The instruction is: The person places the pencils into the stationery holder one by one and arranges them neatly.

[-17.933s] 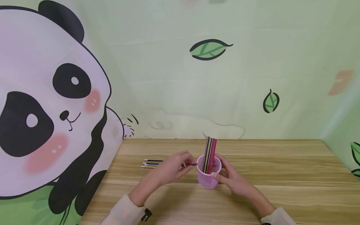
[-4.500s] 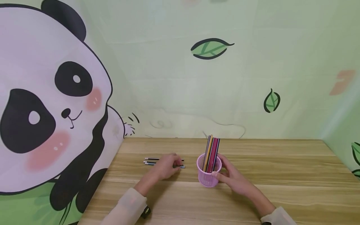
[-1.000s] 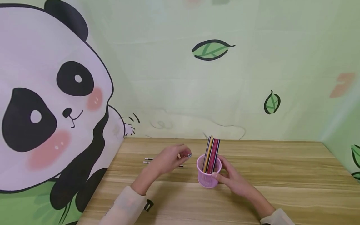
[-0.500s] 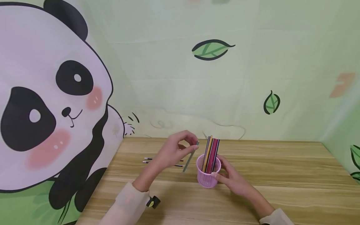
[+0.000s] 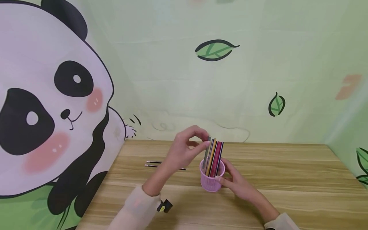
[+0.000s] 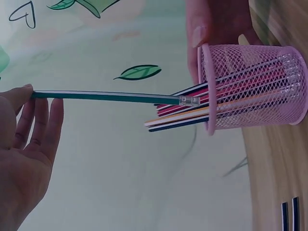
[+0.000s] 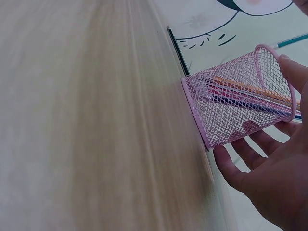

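My left hand pinches a teal pencil near one end, between thumb and fingertips. In the left wrist view, the pencil's metal eraser end points at the mouth of a pink mesh pencil cup. Several pencils, some dark, one yellow and some magenta, lean together inside this cup. My right hand holds the cup upright on the table from the right side, thumb at the front of the rim and other fingers behind it, as the right wrist view also shows.
Two dark pencils with white ends lie on the wooden table, left of the cup and partly behind my left forearm. A wall cloth with a large panda and leaves hangs behind and at the left.
My left hand has lifted the teal pencil off the table, turned it upright and carried it right, to the cup's mouth. The right hand has stayed on the cup.
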